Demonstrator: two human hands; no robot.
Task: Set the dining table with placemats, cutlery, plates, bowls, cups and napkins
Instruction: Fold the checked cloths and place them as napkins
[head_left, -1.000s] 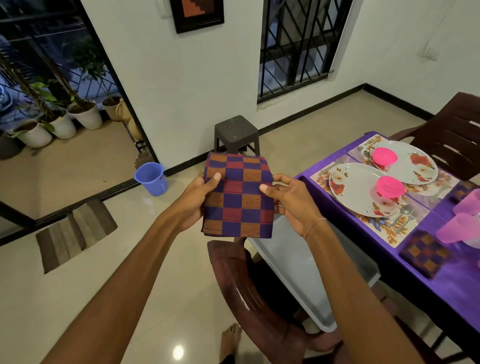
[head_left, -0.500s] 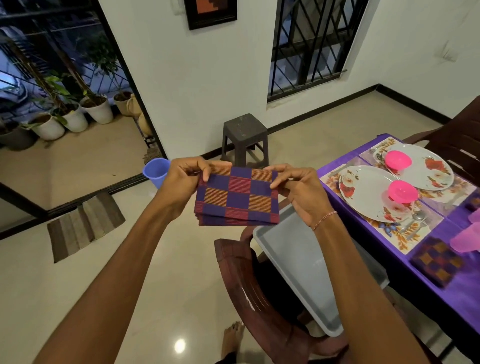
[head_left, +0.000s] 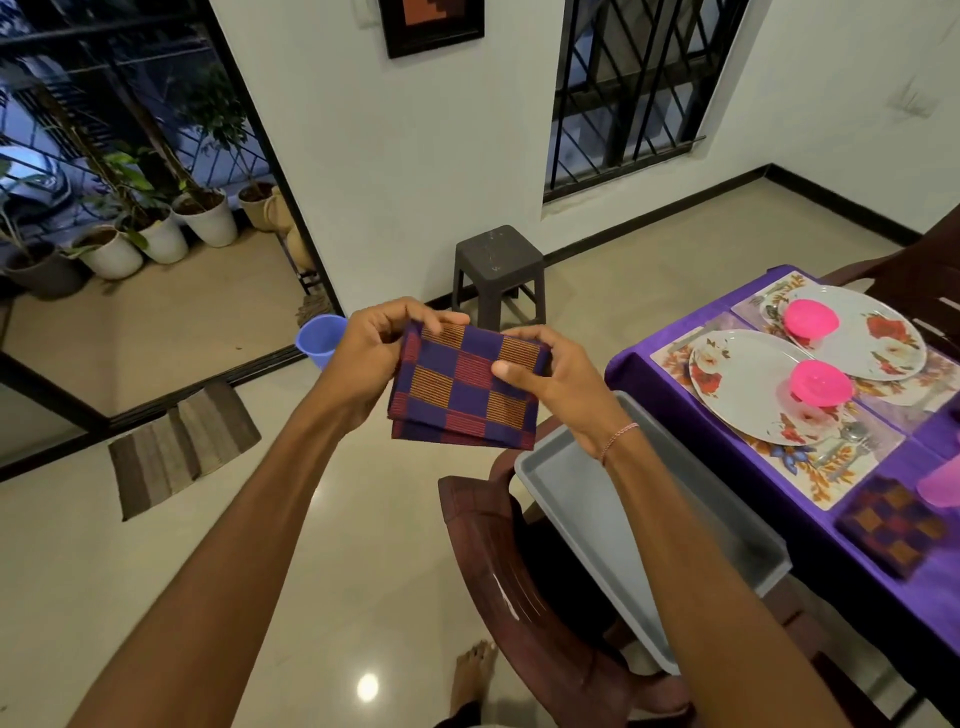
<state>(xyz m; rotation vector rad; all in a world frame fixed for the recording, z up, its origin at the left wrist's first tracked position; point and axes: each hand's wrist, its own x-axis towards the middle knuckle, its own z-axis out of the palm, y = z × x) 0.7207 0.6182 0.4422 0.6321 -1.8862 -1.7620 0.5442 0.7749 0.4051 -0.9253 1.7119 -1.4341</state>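
Note:
I hold a folded checked napkin (head_left: 457, 395), purple, red and orange, in the air in front of me. My left hand (head_left: 374, 353) pinches its upper left corner and my right hand (head_left: 550, 379) grips its right edge, thumb on top. To the right stands the table under a purple cloth (head_left: 649, 364). On it lie floral placemats (head_left: 826, 483), two white flowered plates (head_left: 743, 384), each with an upturned pink bowl (head_left: 821, 384), cutlery (head_left: 847, 441), another folded napkin (head_left: 893, 525) and a pink cup (head_left: 943, 483) at the frame edge.
A grey tray (head_left: 597, 519) rests on a dark red plastic chair (head_left: 498, 571) just below my hands. A dark stool (head_left: 498, 270) stands by the wall, a blue bucket (head_left: 319, 340) and a striped mat (head_left: 182, 441) near the doorway. My bare foot (head_left: 470, 675) shows below.
The napkin hung tall between my hands, then got folded in half. It is now a flatter, thicker packet, and my right thumb has come onto its top face.

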